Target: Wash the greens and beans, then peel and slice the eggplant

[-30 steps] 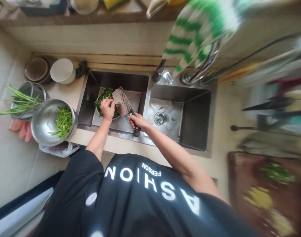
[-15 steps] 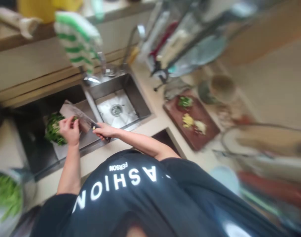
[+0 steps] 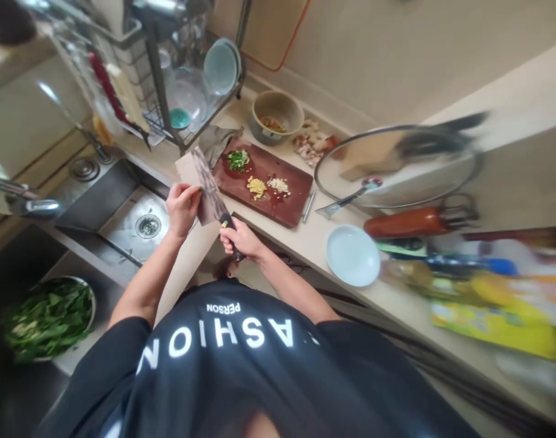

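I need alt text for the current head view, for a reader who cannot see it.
A person's right hand grips a cleaver, the left hand at its blade, near a cutting board bearing three piles of chopped food. Leafy greens fill a bowl in the sink at the picture's lower left.

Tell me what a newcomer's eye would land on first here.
Most likely the broad cleaver, gripped in the right hand near the middle of the view, with the left hand at its broad face. Next, the reddish-brown board beyond it, bearing green, yellow and whitish chopped piles. Then the leafy greens heaped at lower left.
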Demonstrator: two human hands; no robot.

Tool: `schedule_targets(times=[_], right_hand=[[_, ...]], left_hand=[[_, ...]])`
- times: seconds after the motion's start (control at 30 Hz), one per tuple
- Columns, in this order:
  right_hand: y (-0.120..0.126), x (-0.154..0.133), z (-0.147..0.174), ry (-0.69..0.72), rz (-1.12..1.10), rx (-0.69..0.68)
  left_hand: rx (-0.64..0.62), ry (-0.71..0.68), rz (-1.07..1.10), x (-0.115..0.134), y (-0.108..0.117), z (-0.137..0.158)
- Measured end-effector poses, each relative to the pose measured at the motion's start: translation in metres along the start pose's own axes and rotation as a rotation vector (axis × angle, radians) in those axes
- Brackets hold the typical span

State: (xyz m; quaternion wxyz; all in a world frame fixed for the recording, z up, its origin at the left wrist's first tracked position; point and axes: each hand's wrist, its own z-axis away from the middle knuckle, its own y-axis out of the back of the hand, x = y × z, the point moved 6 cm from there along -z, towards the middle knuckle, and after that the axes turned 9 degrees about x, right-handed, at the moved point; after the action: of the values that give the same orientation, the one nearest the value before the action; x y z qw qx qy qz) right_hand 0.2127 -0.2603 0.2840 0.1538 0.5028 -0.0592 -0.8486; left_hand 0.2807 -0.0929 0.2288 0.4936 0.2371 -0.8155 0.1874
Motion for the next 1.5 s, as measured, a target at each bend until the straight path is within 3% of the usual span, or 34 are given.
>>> schedule_targets(times=[0.13, 0.23, 0.33, 0.43, 0.53, 0.63, 0.77, 0.9, 1.0, 1.23, 1.5], right_hand=[[0.069, -0.036, -0.006, 0.102, -0.027, 0.140], [0.109, -0.059, -0.018, 0.134, -0.006, 0.211], [0.140, -0.072, -0.033, 0.127, 0.071, 0.264], [0.167, -0.073, -0.038, 0.126, 0.155, 0.344], [0.196, -0.063, -0.028, 0.153, 0.177, 0.447], [0.223, -0.045, -0.004, 0.171, 0.176, 0.508], [0.246, -0.020, 0.038, 0.188, 0.299, 0.576], [0.243, -0.004, 0.064, 0.175, 0.405, 0.583], [0.233, -0.002, 0.061, 0.208, 0.485, 0.603], [0.216, -0.010, 0.027, 0.273, 0.677, 0.630], [0.226, -0.014, 0.031, 0.228, 0.643, 0.634]], left_hand=[[-0.071, -0.073, 0.046, 0.033, -0.096, -0.029], [-0.090, -0.069, 0.007, 0.045, -0.152, -0.042], [-0.090, -0.035, -0.056, 0.042, -0.187, -0.052], [-0.160, 0.028, -0.157, 0.026, -0.207, -0.059], [-0.262, 0.060, -0.259, 0.010, -0.212, -0.066], [-0.226, 0.023, -0.301, 0.007, -0.200, -0.069], [-0.230, -0.019, -0.234, 0.017, -0.180, -0.042], [-0.368, 0.029, -0.127, 0.023, -0.169, 0.004], [-0.438, 0.043, -0.076, 0.027, -0.169, 0.020], [-0.380, -0.025, -0.001, 0.031, -0.171, -0.003], [-0.377, -0.003, 0.024, 0.022, -0.170, -0.004]])
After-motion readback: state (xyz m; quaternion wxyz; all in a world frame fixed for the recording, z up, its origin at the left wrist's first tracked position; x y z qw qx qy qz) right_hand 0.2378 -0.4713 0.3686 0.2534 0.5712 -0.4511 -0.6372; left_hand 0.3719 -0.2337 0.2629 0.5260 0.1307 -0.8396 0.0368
